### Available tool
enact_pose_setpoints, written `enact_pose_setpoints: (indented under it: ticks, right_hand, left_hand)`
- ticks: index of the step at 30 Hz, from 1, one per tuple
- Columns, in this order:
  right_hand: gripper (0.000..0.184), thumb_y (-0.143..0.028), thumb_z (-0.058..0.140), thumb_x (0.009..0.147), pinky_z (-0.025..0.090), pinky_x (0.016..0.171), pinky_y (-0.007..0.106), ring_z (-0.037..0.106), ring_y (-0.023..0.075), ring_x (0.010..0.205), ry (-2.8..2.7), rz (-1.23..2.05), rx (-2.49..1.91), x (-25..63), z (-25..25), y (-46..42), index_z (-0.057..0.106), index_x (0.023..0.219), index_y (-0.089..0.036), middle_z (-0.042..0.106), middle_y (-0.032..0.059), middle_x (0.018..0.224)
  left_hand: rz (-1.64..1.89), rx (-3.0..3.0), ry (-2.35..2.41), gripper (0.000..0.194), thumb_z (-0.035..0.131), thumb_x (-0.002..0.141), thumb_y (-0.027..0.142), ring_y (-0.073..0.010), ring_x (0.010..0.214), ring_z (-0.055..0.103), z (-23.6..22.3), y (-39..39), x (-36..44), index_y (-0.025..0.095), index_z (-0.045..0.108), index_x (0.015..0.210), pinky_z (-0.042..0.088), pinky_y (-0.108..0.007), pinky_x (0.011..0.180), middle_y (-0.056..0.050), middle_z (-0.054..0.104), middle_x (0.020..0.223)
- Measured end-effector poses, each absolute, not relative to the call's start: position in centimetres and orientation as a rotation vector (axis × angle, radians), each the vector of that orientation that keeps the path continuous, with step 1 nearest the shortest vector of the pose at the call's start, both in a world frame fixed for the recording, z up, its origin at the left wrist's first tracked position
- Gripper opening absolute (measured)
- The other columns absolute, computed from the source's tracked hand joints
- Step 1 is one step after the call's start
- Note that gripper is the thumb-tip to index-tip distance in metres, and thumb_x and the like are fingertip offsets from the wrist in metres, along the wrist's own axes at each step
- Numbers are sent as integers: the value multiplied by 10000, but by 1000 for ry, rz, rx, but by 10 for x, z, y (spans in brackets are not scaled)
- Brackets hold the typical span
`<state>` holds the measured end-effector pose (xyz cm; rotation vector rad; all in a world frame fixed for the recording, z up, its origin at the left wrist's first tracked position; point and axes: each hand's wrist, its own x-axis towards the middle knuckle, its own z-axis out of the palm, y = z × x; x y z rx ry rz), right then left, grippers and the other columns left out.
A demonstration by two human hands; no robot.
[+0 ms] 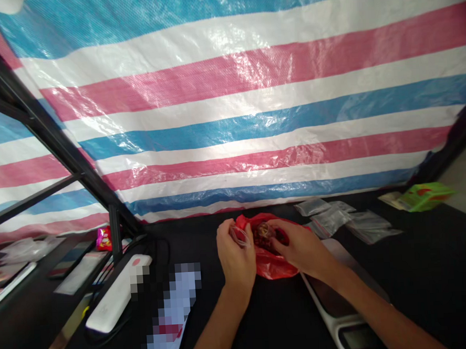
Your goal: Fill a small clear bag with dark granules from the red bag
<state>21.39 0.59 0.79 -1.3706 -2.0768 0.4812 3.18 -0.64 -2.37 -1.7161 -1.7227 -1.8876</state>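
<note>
A red plastic bag (276, 264) lies open on the black table, with small reddish-brown pieces (263, 236) inside it, too small to name. My left hand (235, 253) is closed around a small clear plastic bag (240, 236) at the red bag's left edge. My right hand (296, 244) reaches into the red bag's mouth from the right, its thumb and fingers drawn together at the pieces. What sits between those fingertips is partly hidden. Under my right forearm is a kitchen scale (337, 328) with a grey display.
Several clear zip bags (332, 218) lie behind the scale, and a green packet (426, 197) is at the far right. To the left are a white power strip (119, 292), a blurred-out phone-like item (172, 315) and black cables. A black metal frame (48, 128) and striped sheeting (253, 115) enclose the table.
</note>
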Motion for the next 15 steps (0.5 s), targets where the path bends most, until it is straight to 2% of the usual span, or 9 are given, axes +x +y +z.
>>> enact_pose_setpoints:
  ticks: [5, 8, 12, 15]
  right_hand:
    - [355, -297, 592, 965, 566, 1013, 419, 736, 264, 1167, -1945, 378, -1335, 221, 10, 11, 650, 1315, -301, 760, 28, 1309]
    - [356, -310, 593, 969, 585, 985, 426, 753, 273, 1136, -1921, 313, -1363, 223, 10, 13, 647, 1321, -303, 770, 30, 1291]
    - [356, -315, 609, 954, 605, 950, 420, 771, 282, 1084, -1916, 258, -1373, 226, 10, 16, 661, 1306, -287, 787, 41, 1247]
    - [352, -309, 598, 964, 590, 990, 413, 751, 272, 1132, -1936, 271, -1297, 227, 11, 16, 660, 1308, -269, 766, 56, 1288]
  left_hand:
    - [-1910, -1747, -1330, 427, 767, 901, 188, -197, 983, 675, -13, -22, 41, 226, 535, 1257, 611, -339, 800, -94, 571, 1174]
    - [-1937, -1709, -1060, 483, 767, 864, 62, -172, 987, 660, -7, -33, 48, 264, 502, 1214, 611, -295, 756, -70, 526, 1192]
    - [-1895, -2170, -1046, 320, 710, 936, 117, -152, 882, 653, -7, -35, 56, 246, 515, 1155, 602, -260, 723, -40, 567, 1043]
    - [-1946, -2107, -1221, 378, 641, 985, 141, -142, 863, 651, -18, -26, 57, 237, 484, 1315, 602, -295, 759, -88, 544, 1168]
